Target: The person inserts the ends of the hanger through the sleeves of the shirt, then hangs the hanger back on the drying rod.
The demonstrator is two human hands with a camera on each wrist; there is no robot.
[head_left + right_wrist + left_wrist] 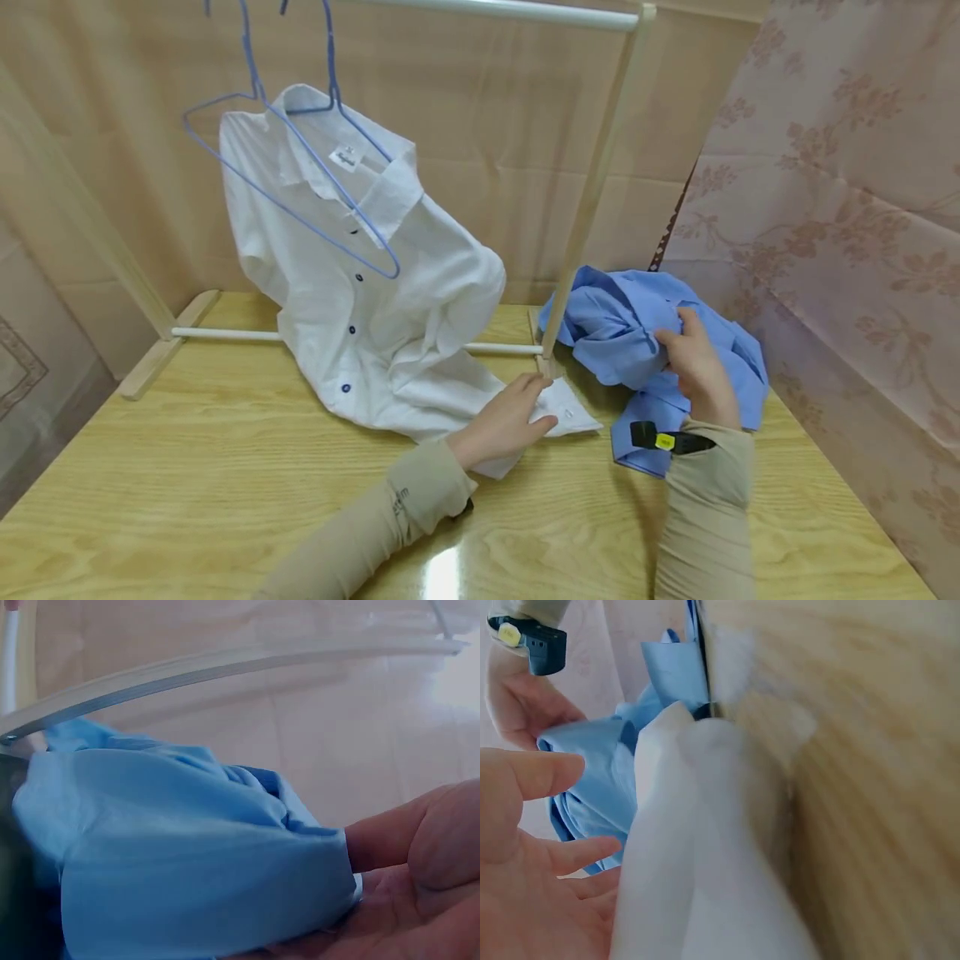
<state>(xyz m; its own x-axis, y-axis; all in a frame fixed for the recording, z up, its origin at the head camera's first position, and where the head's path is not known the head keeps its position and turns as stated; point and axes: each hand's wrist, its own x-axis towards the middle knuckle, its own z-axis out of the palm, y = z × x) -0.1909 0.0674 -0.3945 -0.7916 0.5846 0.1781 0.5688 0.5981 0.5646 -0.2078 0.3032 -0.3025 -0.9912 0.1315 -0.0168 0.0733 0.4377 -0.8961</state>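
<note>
My right hand [697, 358] pinches a bunched blue shirt [622, 325] between thumb and fingers, at the right side of the rack. In the right wrist view the thumb lies on a fold of the blue cloth [202, 862], with the fingers beneath it. A white shirt [315, 250] with dark buttons hangs askew on a blue hanger [332, 58], and its lower part spreads onto the table. Over the sleeve end [570, 408] of the white shirt is my left hand [502, 421]. Its thumb and fingers are apart in the left wrist view, beside the white cloth [697, 847].
A second blue hanger [300, 217], without clothing, hangs in front of the white shirt. The rack has a white top rail [510, 8], wooden posts [600, 175] and a low crossbar [225, 334]. Beige cloth backs the wooden table [187, 483]; a flowered curtain [847, 208] stands at right.
</note>
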